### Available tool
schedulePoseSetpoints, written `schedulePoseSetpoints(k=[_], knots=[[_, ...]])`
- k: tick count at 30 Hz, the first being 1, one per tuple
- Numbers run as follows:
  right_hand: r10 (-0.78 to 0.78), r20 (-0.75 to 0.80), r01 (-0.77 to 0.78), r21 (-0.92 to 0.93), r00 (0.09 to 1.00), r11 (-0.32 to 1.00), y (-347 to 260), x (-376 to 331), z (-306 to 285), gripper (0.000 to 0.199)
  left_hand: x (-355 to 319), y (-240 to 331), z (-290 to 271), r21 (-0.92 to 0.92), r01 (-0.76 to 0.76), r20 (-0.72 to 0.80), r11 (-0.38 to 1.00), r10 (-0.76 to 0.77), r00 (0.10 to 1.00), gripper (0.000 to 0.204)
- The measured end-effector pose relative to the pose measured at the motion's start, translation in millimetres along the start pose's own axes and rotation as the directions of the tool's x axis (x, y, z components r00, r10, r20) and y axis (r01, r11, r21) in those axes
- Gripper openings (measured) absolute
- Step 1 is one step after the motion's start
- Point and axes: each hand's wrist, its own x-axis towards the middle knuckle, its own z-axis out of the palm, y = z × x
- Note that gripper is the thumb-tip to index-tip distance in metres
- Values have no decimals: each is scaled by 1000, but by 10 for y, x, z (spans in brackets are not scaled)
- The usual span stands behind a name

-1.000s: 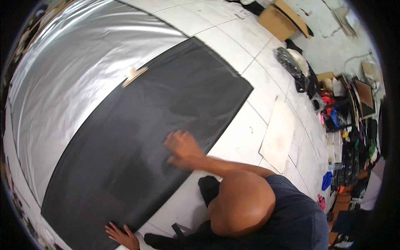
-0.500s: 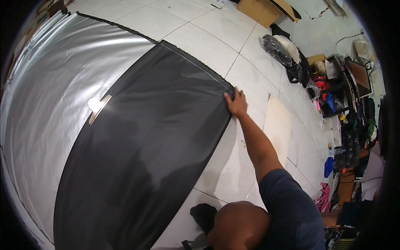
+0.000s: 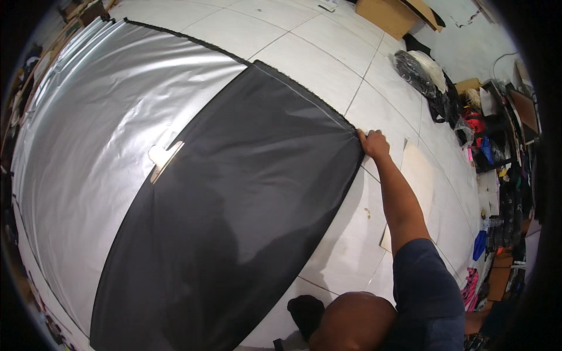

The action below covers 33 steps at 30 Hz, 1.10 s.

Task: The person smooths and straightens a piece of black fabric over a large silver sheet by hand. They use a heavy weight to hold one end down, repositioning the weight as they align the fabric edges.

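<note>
**Right hand pinches the far corner of the black fabric on the tiled floor**

A person crouches at the near edge of a white tiled floor (image 3: 328,70), head and dark blue sleeve low in the view. The right arm stretches out across the tiles, and the right hand (image 3: 373,143) closes on the far right corner of a large sheet of black fabric (image 3: 246,199) — fingers curled over the hem, gripping the cloth where its two edges meet. The left hand is out of view, so its state cannot be told.

The black fabric lies flat on the floor, running from the near left edge of the floor up toward its far middle. Faint creases fan out across it from the held corner. Its long left edge overlaps a wider sheet of silver fabric (image 3: 105,128), which is spread out toward the left edge of the floor and has a dark trim along its far side. A small pale cut-out piece (image 3: 164,158) rests right on the line where black meets silver.

Just right of the outstretched forearm, a flat pale board (image 3: 418,175) lies on the tiles. At the far edge of the floor sits an open cardboard box (image 3: 389,14). Along the right edge — well apart from the fabric — stand dark plastic bags (image 3: 418,73) and a crowded heap of coloured clutter (image 3: 497,164), too small to sort out
</note>
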Motion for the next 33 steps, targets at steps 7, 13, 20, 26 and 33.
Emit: schedulePoseSetpoints(k=[7, 13, 20, 26, 33], knots=[[-736, -291, 790, 158, 611, 593, -2487, -808, -647, 37, -71, 10, 431, -548, -3, -125, 836, -78, 989, 77], [-832, -484, 961, 176, 273, 213, -4534, -1836, -509, 60, -2, 56, 460, -680, -3, -104, 733, -93, 990, 82], [-774, -258, 772, 480, 578, 417, -5152, -1462, -214, 59, 14, -150, 402, -736, 0, -28, 677, -31, 999, 81], [-560, -259, 514, 778, 787, 363, -4795, -927, -420, 51, 234, -102, 316, -763, 25, 99, 645, 79, 992, 85], [-737, -61, 237, 962, 673, 137, -3375, -1784, -1426, 78, 140, -650, 606, -722, 305, 156, 621, -283, 946, 82]])
